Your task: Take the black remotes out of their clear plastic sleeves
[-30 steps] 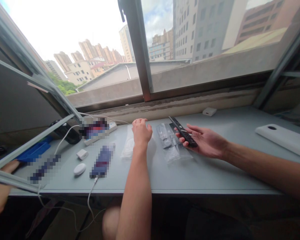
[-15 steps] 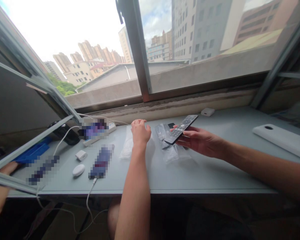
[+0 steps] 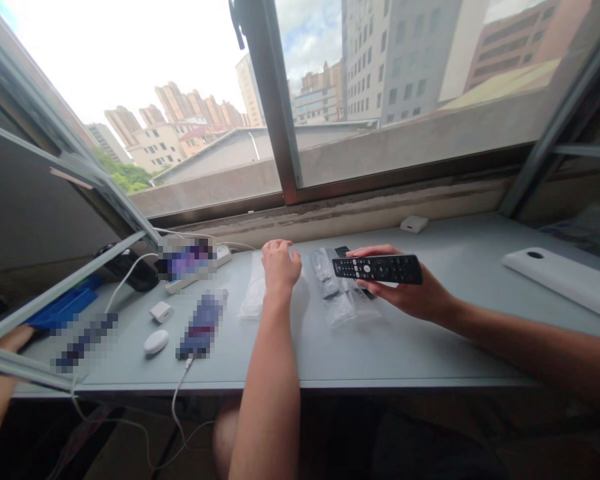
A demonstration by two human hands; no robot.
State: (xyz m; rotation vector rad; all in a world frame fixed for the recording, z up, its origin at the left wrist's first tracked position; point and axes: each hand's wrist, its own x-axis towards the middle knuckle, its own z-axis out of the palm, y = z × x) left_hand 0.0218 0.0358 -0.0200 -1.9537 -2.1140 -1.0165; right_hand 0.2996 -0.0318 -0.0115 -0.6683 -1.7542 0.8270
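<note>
My right hand grips a black remote control, held above the table with its buttons facing me and its length nearly level. Below and behind it lie clear plastic bags. A second dark, button-covered thing shows partly behind the held remote; the rest of it is hidden. My left hand rests on a stack of whitish plastic bags, thumb out to the right and fingers stretched forward, gripping nothing I can see.
To the left are a blurred phone on a cable, a white oval case, a white plug adapter and a power strip. Another person's hand touches a blue tray. A long white object lies right.
My right hand has turned the remote control from a slant to nearly level, with its button side now facing me. My left hand has stayed in place.
</note>
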